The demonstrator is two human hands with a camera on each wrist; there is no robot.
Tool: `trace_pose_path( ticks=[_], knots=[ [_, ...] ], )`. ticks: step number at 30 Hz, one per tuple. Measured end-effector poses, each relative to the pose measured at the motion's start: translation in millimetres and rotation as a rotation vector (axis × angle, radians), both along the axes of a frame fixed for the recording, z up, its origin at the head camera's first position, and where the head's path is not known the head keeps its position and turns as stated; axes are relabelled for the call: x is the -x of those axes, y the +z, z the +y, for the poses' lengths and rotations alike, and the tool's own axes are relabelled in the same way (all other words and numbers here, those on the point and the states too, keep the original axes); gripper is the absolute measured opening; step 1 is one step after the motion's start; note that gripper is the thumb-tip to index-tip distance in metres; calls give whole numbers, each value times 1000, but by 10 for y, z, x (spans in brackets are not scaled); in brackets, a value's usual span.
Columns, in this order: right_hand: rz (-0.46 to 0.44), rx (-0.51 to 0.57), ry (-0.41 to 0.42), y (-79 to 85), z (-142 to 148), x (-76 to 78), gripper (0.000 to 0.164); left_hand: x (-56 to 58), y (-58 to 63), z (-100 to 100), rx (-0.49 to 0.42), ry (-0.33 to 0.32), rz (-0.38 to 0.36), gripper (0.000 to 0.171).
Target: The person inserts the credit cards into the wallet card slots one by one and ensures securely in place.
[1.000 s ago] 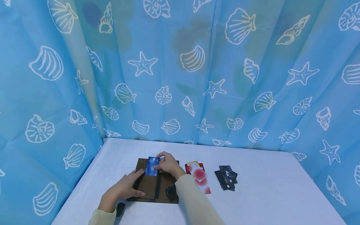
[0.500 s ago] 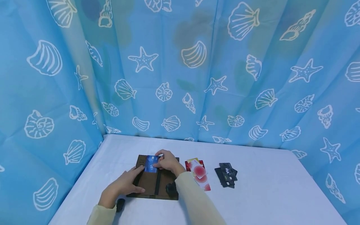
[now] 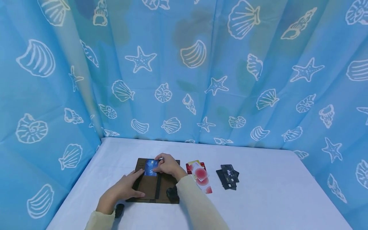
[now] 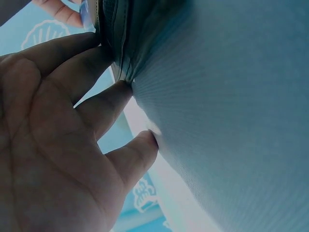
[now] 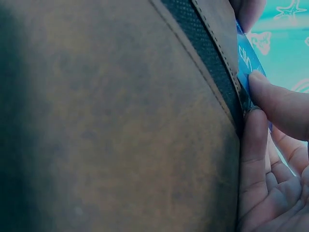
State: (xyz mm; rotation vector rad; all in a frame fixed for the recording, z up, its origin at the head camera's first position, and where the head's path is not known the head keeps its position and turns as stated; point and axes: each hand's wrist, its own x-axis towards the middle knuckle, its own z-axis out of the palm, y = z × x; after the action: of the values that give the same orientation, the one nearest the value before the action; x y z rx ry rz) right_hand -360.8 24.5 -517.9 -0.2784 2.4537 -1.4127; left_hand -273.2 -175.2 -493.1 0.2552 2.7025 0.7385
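Note:
A brown wallet (image 3: 148,187) lies spread flat on the white table, a dark band running down its middle. On its upper left part is a blue card (image 3: 150,168) marked VIP, its lower end hidden by the wallet's pocket. My right hand (image 3: 168,166) pinches the card's right edge between thumb and fingers; the right wrist view shows the thumb (image 5: 280,106) against the blue face. My left hand (image 3: 126,187) rests along the wallet's left side, fingers extended beside the card and thumb low on the leather. In the left wrist view its fingertips (image 4: 104,55) touch the wallet's edge.
Right of the wallet lies a loose pile of red, yellow and white patterned cards (image 3: 200,175). Farther right are several black cards (image 3: 228,177), fanned over one another. A blue shell-print curtain (image 3: 172,80) hangs behind and beside the table (image 3: 273,191).
The blue card has slid slightly toward me, and less of it shows above the pocket. My right hand moved with it while my left stayed on the wallet. The head view shifted slightly.

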Motion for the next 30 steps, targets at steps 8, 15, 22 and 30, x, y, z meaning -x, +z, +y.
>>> trace_pose_path(
  ticks=[8,15,22,30],
  knots=[
    [1,34,9,14,20,-36,30,4,-19,-3,-2,-13,2,95],
    [0,35,27,26,36,-42,23,6,-23,-7,-10,-20,4,97],
    [9,12,27,25,18,-50,23,2,-3,-17,-10,-24,-5,96],
    [17,-9,17,55,3,-118,22,-16,-7,-24,-8,-25,-2,96]
  ],
)
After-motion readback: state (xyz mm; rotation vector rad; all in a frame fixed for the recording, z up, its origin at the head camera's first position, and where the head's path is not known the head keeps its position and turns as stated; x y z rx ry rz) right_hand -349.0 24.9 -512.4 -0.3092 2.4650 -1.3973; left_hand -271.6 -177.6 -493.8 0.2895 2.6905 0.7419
